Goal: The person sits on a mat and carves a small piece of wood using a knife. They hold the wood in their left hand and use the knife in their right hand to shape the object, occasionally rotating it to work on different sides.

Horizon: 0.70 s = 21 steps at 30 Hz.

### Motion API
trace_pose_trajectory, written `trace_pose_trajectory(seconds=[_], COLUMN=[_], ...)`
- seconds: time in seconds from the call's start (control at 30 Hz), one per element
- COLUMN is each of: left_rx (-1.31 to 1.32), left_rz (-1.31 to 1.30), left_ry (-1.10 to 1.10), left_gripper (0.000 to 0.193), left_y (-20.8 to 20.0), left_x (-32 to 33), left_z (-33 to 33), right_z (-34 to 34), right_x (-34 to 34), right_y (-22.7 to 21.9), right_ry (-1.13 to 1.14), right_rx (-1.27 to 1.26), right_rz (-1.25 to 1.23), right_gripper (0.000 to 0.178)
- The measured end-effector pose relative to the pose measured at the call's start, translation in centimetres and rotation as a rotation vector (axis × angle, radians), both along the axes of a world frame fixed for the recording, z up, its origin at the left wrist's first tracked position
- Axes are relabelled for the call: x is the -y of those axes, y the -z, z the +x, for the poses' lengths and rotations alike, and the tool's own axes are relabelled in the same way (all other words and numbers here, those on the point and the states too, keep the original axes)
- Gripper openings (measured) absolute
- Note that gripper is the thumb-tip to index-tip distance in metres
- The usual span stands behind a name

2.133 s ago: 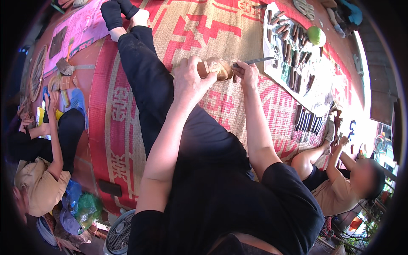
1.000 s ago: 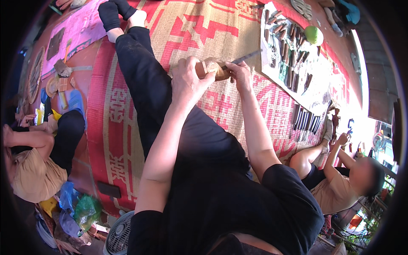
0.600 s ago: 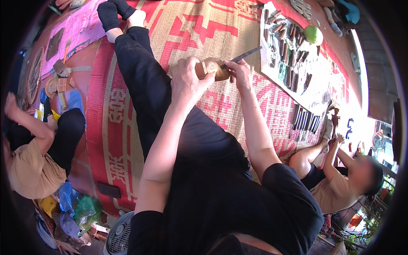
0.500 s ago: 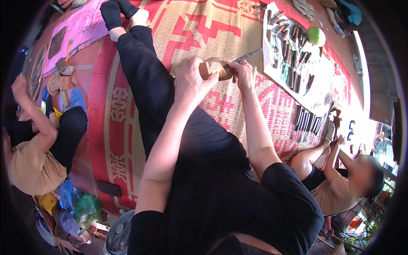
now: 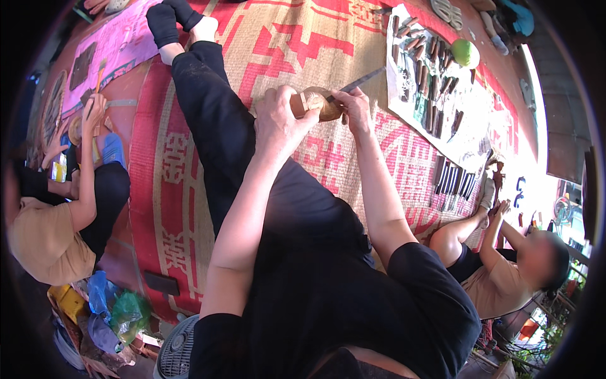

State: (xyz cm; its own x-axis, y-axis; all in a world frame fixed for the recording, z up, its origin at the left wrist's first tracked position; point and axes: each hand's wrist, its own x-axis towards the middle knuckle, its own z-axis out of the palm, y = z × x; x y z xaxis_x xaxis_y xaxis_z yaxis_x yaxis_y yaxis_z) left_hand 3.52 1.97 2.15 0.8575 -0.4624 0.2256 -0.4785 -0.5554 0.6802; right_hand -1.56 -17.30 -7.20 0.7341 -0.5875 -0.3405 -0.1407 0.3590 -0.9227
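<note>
Over the mat, my left hand point(image 5: 278, 120) is closed round a brown rounded wood carving point(image 5: 329, 111), whose pale cut part shows near my thumb. My right hand point(image 5: 357, 114) pinches a long, flat, dark grey metal tool point(image 5: 366, 78) at the carving's right side. One end of this tool sticks out to the upper right, past my fingers; the other lies against the wood. It could be a file or a chisel, but I cannot tell which. My fingers partly cover both things.
A red and straw-coloured mat point(image 5: 303, 38) lies under my stretched legs. To the right, many wood-handled tools point(image 5: 435, 82) rest on a white sheet beside a green ball-shaped thing point(image 5: 465, 54). Co-workers sit at left point(image 5: 57, 234) and right point(image 5: 505, 278). A fan point(image 5: 177, 350) stands at lower left.
Both my hands keep their hold, with the metal tool tilted slightly differently. The left co-worker's raised arm has come down to a block and now holds a tool there.
</note>
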Motion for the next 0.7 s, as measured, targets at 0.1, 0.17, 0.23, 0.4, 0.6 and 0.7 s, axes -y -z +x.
trace_pose_trajectory(seconds=[0.1,0.17,0.23,0.4,0.6,0.7], left_rx=[0.037,-0.015,-0.021,-0.017,-0.001,0.023], left_rz=[-0.017,0.002,0.006,0.014,-0.001,-0.014], left_ry=[0.003,0.018,0.018,0.017,0.017,0.033], left_gripper=[0.041,0.041,0.04,0.038,0.039,0.039], left_y=[0.2,0.1,0.1,0.2,0.0,0.2], left_x=[0.0,-0.1,-0.1,0.0,0.1,-0.2], left_z=[-0.2,-0.1,0.0,0.0,0.0,-0.1], right_z=[0.2,0.1,0.2,0.6,0.9,0.2], right_x=[0.3,1.2,1.5,0.0,1.5,3.1], right_y=[0.7,0.9,0.8,0.3,1.5,2.0], right_ry=[0.064,0.155,0.184,0.005,0.148,0.149], right_rx=[0.024,-0.024,-0.068,0.014,0.013,-0.047], right_rz=[-0.009,0.05,0.06,-0.027,0.033,-0.009], right_gripper=[0.01,0.011,0.012,0.009,0.009,0.008])
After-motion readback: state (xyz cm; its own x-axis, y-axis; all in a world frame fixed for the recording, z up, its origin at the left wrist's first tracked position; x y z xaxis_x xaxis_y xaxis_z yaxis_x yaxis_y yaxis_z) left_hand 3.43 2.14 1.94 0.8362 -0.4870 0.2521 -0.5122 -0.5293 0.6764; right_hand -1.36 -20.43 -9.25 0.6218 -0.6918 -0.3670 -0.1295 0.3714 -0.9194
